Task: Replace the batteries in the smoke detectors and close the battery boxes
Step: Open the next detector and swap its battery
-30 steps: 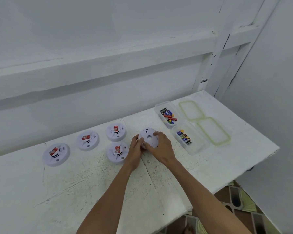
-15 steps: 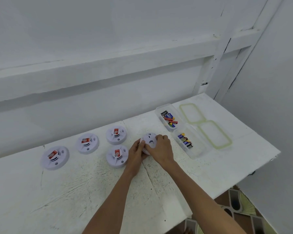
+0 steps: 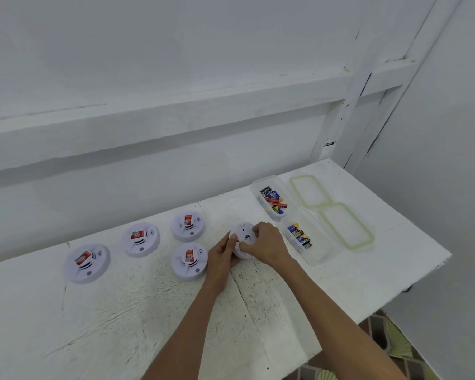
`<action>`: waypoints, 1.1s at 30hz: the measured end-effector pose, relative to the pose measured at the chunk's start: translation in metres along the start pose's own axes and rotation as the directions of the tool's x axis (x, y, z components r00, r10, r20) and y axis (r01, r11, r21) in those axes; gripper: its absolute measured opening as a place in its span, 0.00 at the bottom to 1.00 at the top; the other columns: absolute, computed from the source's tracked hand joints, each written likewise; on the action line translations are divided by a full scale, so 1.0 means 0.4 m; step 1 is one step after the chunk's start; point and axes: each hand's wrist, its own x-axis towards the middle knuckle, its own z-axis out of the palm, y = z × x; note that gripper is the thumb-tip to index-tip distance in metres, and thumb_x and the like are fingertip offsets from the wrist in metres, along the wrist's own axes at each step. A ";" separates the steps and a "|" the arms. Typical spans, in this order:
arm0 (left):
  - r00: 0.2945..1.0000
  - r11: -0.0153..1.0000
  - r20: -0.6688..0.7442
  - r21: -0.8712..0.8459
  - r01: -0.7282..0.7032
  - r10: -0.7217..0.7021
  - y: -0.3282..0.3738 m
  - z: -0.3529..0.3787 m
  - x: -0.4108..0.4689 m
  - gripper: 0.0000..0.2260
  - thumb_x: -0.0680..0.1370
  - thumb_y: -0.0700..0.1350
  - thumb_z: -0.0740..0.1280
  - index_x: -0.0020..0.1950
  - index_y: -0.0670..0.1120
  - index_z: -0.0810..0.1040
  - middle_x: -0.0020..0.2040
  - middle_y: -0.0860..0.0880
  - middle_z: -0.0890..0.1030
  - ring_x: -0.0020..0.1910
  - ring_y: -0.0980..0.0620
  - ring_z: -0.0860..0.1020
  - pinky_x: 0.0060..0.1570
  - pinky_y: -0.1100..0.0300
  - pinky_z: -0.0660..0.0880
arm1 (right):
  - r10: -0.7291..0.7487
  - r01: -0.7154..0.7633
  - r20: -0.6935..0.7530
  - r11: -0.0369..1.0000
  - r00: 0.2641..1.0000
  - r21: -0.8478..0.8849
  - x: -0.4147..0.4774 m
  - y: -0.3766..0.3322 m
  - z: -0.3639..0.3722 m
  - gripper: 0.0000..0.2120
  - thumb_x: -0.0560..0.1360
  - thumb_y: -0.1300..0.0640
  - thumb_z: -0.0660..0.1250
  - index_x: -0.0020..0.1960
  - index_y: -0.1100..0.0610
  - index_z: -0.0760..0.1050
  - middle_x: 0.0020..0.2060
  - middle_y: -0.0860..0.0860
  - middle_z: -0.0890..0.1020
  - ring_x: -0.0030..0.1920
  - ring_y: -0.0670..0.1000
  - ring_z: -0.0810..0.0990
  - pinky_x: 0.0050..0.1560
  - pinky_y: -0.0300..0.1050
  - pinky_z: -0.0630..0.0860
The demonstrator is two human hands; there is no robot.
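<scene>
A round white smoke detector (image 3: 244, 235) is tilted on the table with its back side toward me. My left hand (image 3: 223, 256) grips its left edge. My right hand (image 3: 266, 244) curls over its right side with fingers on the back. Several other white detectors lie face up to the left, each with a red label: one (image 3: 189, 260) beside my left hand, one (image 3: 188, 225) behind it, one (image 3: 141, 239) further left and one (image 3: 86, 263) at far left. Two clear boxes hold batteries: the far box (image 3: 272, 198) and the near box (image 3: 305, 238).
Two clear lids with green rims (image 3: 332, 209) lie right of the boxes. The white table (image 3: 121, 311) ends at a right edge near the lids and a front edge beside my right forearm. A white wall rises close behind.
The detector has tipped from lying flat to tilted up in both hands, and my fingers have shifted over its back. The view has risen slightly.
</scene>
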 end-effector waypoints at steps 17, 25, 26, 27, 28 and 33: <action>0.998 0.999 -0.056 0.040 -0.012 0.014 0.015 0.012 -0.010 0.11 0.86 0.47 0.63 0.63 0.50 0.83 0.56 0.48 0.87 0.57 0.48 0.86 0.55 0.52 0.83 | -0.032 0.028 -0.220 0.999 0.975 -0.021 -0.054 -0.021 0.038 0.27 0.67 0.34 0.65 0.53 0.54 0.66 0.44 0.48 0.71 0.42 0.49 0.74 0.34 0.39 0.67; 0.995 1.000 -0.097 -0.002 0.022 -0.022 -0.002 0.011 0.006 0.14 0.85 0.48 0.65 0.67 0.44 0.81 0.58 0.46 0.87 0.58 0.45 0.85 0.58 0.47 0.83 | 0.039 -0.020 -0.296 0.998 0.955 0.065 -0.072 0.034 0.040 0.29 0.73 0.46 0.67 0.67 0.60 0.67 0.59 0.53 0.72 0.56 0.53 0.75 0.48 0.43 0.75; 0.995 1.000 -0.101 -0.012 0.026 -0.027 -0.003 0.012 0.007 0.14 0.85 0.48 0.65 0.67 0.44 0.81 0.58 0.46 0.87 0.58 0.45 0.85 0.58 0.47 0.83 | 0.059 -0.042 -0.295 0.997 0.954 0.062 -0.070 0.043 0.042 0.27 0.75 0.46 0.66 0.67 0.61 0.67 0.59 0.54 0.72 0.57 0.54 0.74 0.50 0.44 0.74; 0.994 0.999 -0.104 -0.019 0.030 -0.032 -0.004 0.013 0.008 0.14 0.85 0.48 0.65 0.68 0.44 0.81 0.58 0.47 0.87 0.58 0.45 0.85 0.57 0.48 0.83 | 0.082 -0.067 -0.294 0.996 0.952 0.060 -0.068 0.049 0.043 0.25 0.76 0.46 0.65 0.66 0.61 0.67 0.59 0.55 0.72 0.57 0.55 0.74 0.50 0.45 0.73; 0.994 0.999 -0.107 -0.024 0.032 -0.035 -0.005 0.014 0.009 0.14 0.84 0.48 0.66 0.68 0.44 0.81 0.58 0.47 0.87 0.58 0.46 0.85 0.56 0.49 0.83 | 0.104 -0.093 -0.290 0.994 0.951 0.053 -0.067 0.056 0.045 0.24 0.78 0.46 0.63 0.66 0.61 0.67 0.59 0.55 0.72 0.58 0.56 0.73 0.51 0.46 0.73; 0.994 0.999 -0.100 -0.042 0.032 -0.036 -0.003 0.012 0.008 0.14 0.84 0.48 0.66 0.68 0.44 0.81 0.59 0.47 0.87 0.58 0.48 0.85 0.57 0.49 0.83 | 0.119 -0.139 -0.259 0.988 0.959 -0.062 -0.061 0.067 0.060 0.19 0.82 0.47 0.57 0.67 0.59 0.67 0.63 0.56 0.71 0.64 0.57 0.68 0.54 0.50 0.74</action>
